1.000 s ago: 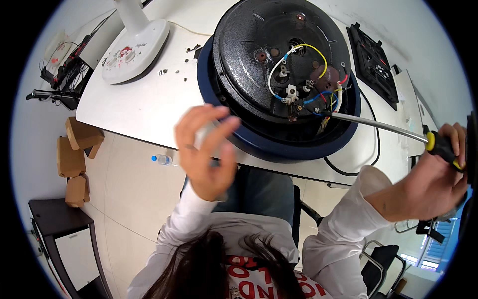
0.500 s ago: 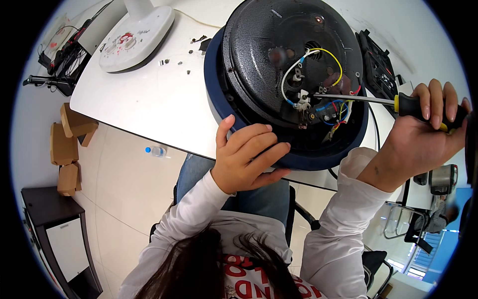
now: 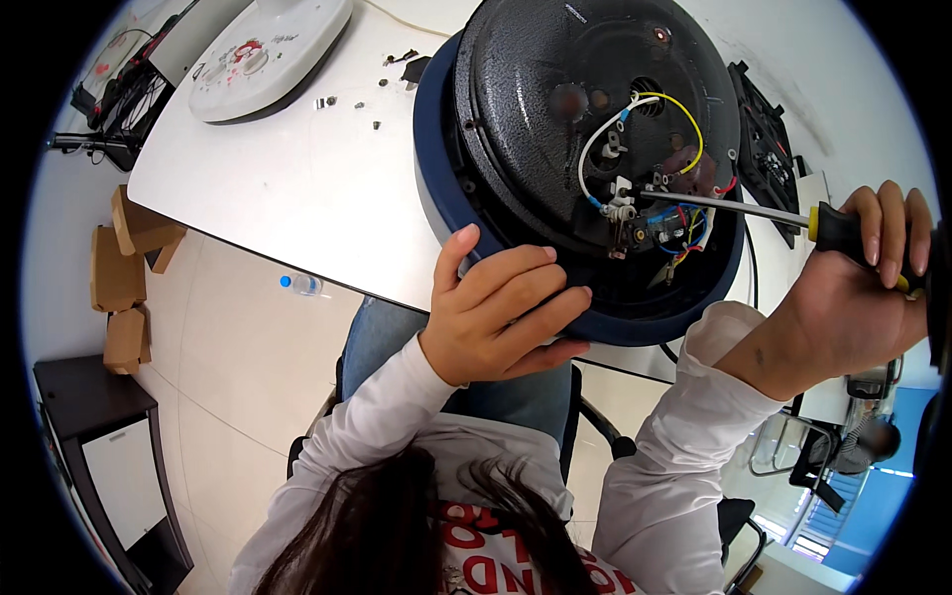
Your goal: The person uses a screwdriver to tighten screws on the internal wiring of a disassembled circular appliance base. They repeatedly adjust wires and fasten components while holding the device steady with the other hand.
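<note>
A round black metal base (image 3: 516,99) with coloured wires and terminals sits in a dark blue housing (image 3: 436,159) on the white table. My left hand (image 3: 501,307) grips the housing's near left rim with fingers curled over it. My right hand (image 3: 863,288) is closed round a screwdriver (image 3: 828,227) with a black and yellow handle. Its long shaft reaches leftward to the white terminal piece (image 3: 622,189) beside the wiring; whether the tip is seated in a screw is too small to tell.
A white stand (image 3: 268,69) and small loose metal parts (image 3: 327,102) are on the table (image 3: 238,178). An open black toolcase (image 3: 754,109) lies behind the housing. Cardboard boxes (image 3: 119,268) and a bottle (image 3: 302,284) are on the floor. A person (image 3: 868,441) sits at far right.
My left hand has come from the air onto the housing's rim. The screwdriver has shifted up, its tip moving from the lower wires to the white terminal. The housing sits further right in view.
</note>
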The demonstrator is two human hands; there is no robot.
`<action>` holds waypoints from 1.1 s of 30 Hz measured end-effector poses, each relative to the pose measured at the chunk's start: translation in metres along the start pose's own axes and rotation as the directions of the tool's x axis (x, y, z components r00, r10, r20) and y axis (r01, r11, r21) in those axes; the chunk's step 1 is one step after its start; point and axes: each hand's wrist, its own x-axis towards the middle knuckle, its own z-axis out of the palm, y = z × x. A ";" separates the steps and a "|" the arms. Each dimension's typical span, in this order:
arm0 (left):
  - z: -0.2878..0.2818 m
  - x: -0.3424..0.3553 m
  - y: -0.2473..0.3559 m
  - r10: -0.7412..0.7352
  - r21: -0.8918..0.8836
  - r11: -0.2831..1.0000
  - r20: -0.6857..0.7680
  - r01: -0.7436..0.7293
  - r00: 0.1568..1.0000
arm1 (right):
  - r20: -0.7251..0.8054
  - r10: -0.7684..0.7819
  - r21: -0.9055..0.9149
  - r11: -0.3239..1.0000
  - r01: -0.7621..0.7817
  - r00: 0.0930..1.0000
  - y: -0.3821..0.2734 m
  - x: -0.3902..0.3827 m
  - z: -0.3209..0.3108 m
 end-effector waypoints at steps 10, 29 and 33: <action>0.001 0.001 0.000 -0.001 -0.002 1.000 0.009 0.001 1.000 | 0.040 0.043 -0.025 0.999 -0.042 0.998 0.001 0.008 -0.009; 0.001 0.002 0.001 -0.017 -0.041 0.999 0.001 0.017 1.000 | 0.028 -0.037 -0.081 0.996 0.039 0.999 0.028 0.015 0.041; 0.002 0.000 0.001 -0.025 -0.049 0.998 -0.009 0.025 1.000 | -0.064 -0.063 -0.147 0.988 0.053 0.996 0.021 0.014 0.039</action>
